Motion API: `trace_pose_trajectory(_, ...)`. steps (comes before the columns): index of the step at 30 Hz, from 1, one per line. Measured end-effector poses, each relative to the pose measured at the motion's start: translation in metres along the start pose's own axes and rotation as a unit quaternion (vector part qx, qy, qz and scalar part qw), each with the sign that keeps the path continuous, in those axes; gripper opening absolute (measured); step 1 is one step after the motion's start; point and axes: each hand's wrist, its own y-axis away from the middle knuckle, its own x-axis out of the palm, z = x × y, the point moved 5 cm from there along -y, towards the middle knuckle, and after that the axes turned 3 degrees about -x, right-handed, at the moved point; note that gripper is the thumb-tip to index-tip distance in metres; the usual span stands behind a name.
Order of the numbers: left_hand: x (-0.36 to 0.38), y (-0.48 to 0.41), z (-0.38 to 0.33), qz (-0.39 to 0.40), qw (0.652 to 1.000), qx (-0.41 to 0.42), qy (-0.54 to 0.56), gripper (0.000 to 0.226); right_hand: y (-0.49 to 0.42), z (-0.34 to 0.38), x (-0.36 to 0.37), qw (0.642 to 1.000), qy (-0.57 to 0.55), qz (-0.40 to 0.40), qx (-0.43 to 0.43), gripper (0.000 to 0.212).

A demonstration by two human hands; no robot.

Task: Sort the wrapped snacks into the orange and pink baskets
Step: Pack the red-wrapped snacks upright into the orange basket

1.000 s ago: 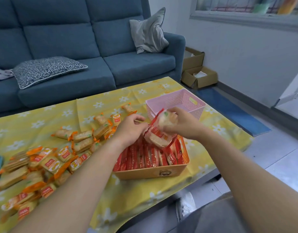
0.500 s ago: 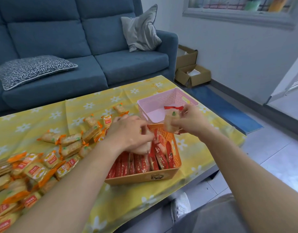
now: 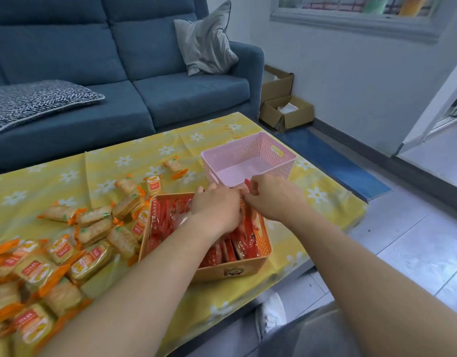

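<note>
- While a person is reaching both bare arms over a desk covered in a yellow daisy-print cloth, the two hands are meeting at the far edge of the orange basket.
- The left hand is lying knuckles-up over that basket, with its fingers curling down among the packets. The back of the hand is hiding the fingers, so I cannot tell whether it is gripping anything.
- The right hand is curling its fingers and pinching a red-wrapped snack. The wrapper's tip is poking up above the thumb, just beside the near wall of the pink basket.
- The orange basket is sitting toward the near right of the desk, with red packets crowding inside it.
- The pink basket is standing just beyond it, on the far right of the cloth.
- Orange-wrapped snacks are lying scattered and heaped on the cloth, left of the orange basket.
- Beyond the desk, a blue sofa is carrying a grey cushion, and cardboard boxes are sitting on the floor to its right.
</note>
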Motion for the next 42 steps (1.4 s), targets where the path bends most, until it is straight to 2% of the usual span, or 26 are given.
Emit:
trace_pose_trajectory(5,-0.003,-0.010,-0.003,-0.036,0.998,-0.051,0.020,0.017,0.000,-0.011,0.004,0.986,-0.143,0.082,0.031,0.010)
trace_pose_trajectory(7,0.000,-0.011,-0.001,-0.035,0.997,-0.063,0.037,0.012,-0.002,-0.013,0.003,0.982,-0.171,0.069,0.045,0.013)
trace_pose_trajectory(10,0.003,-0.015,0.011,-0.037,0.985,-0.106,0.133,0.013,-0.003,-0.011,0.005,0.980,-0.184,0.064,0.045,0.014)
trace_pose_trajectory(13,-0.003,-0.017,0.020,-0.062,0.967,-0.139,0.206,0.021,-0.002,-0.003,0.015,0.993,-0.091,0.078,0.015,0.009)
trace_pose_trajectory(17,-0.001,-0.014,0.020,-0.074,0.959,-0.136,0.238,0.012,-0.001,0.017,0.026,0.994,0.053,0.096,-0.030,0.025)
trace_pose_trajectory(19,-0.001,-0.011,0.020,-0.089,0.946,-0.125,0.286,0.003,0.002,0.022,0.023,0.991,0.082,0.101,-0.035,0.023)
trace_pose_trajectory(20,-0.005,-0.010,0.021,-0.105,0.936,-0.117,0.316,0.006,0.004,0.023,0.019,0.990,0.099,0.097,-0.037,0.018)
trace_pose_trajectory(22,-0.014,-0.004,0.029,-0.134,0.910,-0.111,0.376,0.017,0.008,0.028,0.007,0.989,0.130,0.058,-0.043,0.012)
trace_pose_trajectory(24,-0.020,0.003,0.038,-0.131,0.897,-0.110,0.407,0.022,0.013,0.037,-0.006,0.990,0.127,-0.011,-0.060,0.021)
trace_pose_trajectory(25,-0.021,0.008,0.045,-0.124,0.897,-0.113,0.408,0.024,0.016,0.045,-0.009,0.992,0.100,-0.020,-0.073,0.026)
trace_pose_trajectory(27,-0.018,0.016,0.058,-0.100,0.909,-0.130,0.383,0.026,0.024,0.058,-0.001,0.995,0.023,0.039,-0.093,0.037)
trace_pose_trajectory(29,-0.016,0.023,0.068,-0.057,0.929,-0.144,0.338,0.021,0.031,0.067,0.012,0.988,0.019,0.108,-0.111,0.056)
trace_pose_trajectory(30,-0.017,0.027,0.072,-0.034,0.937,-0.142,0.317,0.019,0.033,0.068,0.015,0.986,0.031,0.114,-0.115,0.061)
trace_pose_trajectory(34,-0.025,0.043,0.079,0.064,0.949,-0.134,0.279,0.029,0.029,0.067,0.017,0.987,0.004,0.095,-0.132,0.043)
trace_pose_trajectory(37,-0.020,0.056,0.080,0.165,0.931,-0.134,0.296,0.051,0.027,0.064,0.023,0.984,-0.048,0.118,-0.125,0.038)
trace_pose_trajectory(39,-0.016,0.060,0.078,0.182,0.927,-0.130,0.301,0.060,0.026,0.060,0.023,0.981,-0.091,0.124,-0.116,0.033)
trace_pose_trajectory(42,-0.016,0.060,0.074,0.176,0.908,-0.126,0.360,0.049,0.022,0.056,0.015,0.975,-0.161,0.094,-0.121,0.020)
